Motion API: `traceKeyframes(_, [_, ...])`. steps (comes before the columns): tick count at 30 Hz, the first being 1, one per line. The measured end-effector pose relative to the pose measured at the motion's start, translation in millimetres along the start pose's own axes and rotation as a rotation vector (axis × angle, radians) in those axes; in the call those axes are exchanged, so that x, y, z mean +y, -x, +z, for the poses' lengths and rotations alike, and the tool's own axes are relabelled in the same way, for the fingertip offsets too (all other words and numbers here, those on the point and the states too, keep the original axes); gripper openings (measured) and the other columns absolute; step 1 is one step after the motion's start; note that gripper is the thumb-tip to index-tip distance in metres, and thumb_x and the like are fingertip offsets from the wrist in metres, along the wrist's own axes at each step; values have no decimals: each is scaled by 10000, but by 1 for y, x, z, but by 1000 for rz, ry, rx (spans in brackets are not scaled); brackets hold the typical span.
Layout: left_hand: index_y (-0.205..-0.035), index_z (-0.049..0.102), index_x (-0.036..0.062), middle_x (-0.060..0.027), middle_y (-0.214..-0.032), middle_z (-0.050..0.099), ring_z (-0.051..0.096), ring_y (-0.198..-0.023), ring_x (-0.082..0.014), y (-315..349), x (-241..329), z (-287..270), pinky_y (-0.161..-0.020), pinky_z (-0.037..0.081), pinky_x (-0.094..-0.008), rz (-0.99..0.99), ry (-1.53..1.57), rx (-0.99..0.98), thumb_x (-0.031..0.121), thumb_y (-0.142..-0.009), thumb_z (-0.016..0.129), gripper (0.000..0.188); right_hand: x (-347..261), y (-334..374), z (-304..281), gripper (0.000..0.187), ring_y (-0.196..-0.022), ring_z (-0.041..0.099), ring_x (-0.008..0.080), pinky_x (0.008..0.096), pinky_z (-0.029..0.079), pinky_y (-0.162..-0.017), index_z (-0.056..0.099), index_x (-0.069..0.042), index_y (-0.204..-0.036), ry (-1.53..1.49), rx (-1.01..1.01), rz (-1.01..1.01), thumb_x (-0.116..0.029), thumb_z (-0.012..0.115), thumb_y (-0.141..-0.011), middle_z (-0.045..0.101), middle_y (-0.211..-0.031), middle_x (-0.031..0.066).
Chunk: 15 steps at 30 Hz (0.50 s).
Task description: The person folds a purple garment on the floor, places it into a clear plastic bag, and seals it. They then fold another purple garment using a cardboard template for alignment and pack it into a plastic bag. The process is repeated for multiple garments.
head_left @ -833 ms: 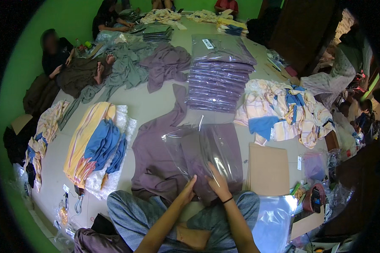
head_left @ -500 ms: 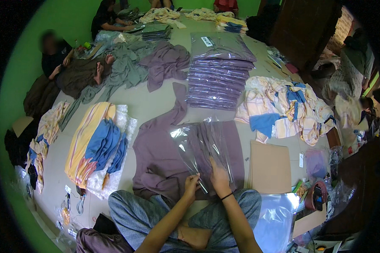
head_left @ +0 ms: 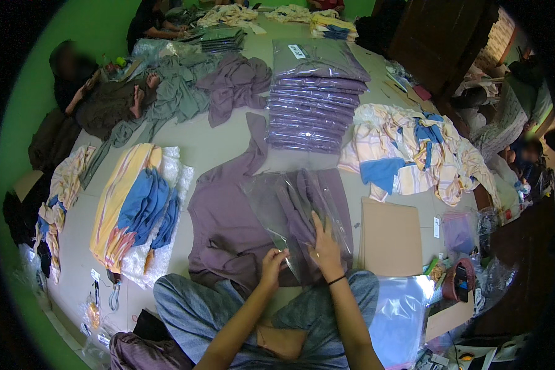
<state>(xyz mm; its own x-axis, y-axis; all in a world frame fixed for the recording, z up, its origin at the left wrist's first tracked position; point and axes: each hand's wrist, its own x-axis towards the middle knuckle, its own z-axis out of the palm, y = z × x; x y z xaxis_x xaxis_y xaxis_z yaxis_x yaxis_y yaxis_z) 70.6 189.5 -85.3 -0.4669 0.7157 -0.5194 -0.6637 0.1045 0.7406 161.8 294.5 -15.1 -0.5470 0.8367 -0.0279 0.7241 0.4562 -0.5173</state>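
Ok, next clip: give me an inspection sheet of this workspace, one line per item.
Surface: pale floor, mostly covered with garments.
Job's things: clear plastic bag lying over a folded purple garment, in front of the seated person's knees.
Clutter: stack of bagged purple garments; yellow and blue pile; cream and blue pile; cardboard sheet; loose grey and purple clothes.
Hands: left hand pinches the bag's near edge; right hand lies flat on the bag.
Cables: nothing seen.
Surroundings: green wall; other people seated at the far side; dark wooden furniture.
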Motion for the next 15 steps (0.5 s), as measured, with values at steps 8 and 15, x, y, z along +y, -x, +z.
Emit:
traceKeyframes(8, [-720, 484, 123, 7, -793, 550, 511, -776, -85, 3, 4, 3, -703, 398, -245, 26, -27, -33, 196, -782, 557, 120, 12, -6, 0, 607, -1184, 247, 382, 448, 302, -921, 415, -140, -1142, 33, 102, -110, -98, 679, -597, 185, -1317, 202])
traceKeyframes(15, [-718, 472, 112, -19, -857, 527, 506, -847, -145, -2, -2, -1, -766, 412, -312, 103, 137, -102, 146, -786, 551, 109, 5, 14, 15, 471, -1175, 281, 343, 477, 225, -952, 499, -113, -1080, 105, 23, -382, -123, 635, -629, 293, -1283, 157])
